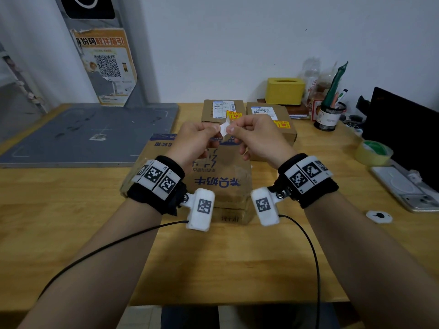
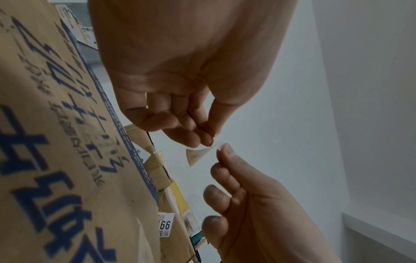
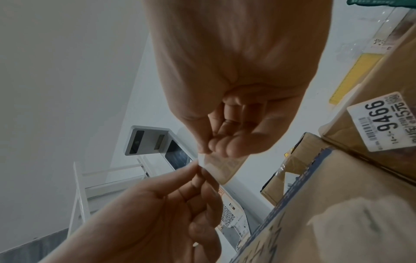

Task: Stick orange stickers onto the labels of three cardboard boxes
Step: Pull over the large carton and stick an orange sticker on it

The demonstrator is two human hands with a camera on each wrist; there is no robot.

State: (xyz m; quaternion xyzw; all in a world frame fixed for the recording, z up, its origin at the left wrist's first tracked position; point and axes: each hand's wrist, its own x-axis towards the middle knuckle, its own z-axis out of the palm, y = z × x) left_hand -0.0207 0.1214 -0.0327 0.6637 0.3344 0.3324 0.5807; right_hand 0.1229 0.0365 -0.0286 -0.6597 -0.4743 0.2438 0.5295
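Both hands are raised over the large blue-printed cardboard box. Between them is a small white-backed sticker piece; its orange face does not show. My left hand pinches its left edge and my right hand pinches its right edge. In the left wrist view the left hand grips the piece from above. In the right wrist view the right hand pinches the piece. Behind stand two smaller boxes, each with a white label and an orange sticker.
A grey mat lies at the left of the wooden table. At the back right are a yellow tissue box and a pen holder. Further right sit a tape roll and a black monitor.
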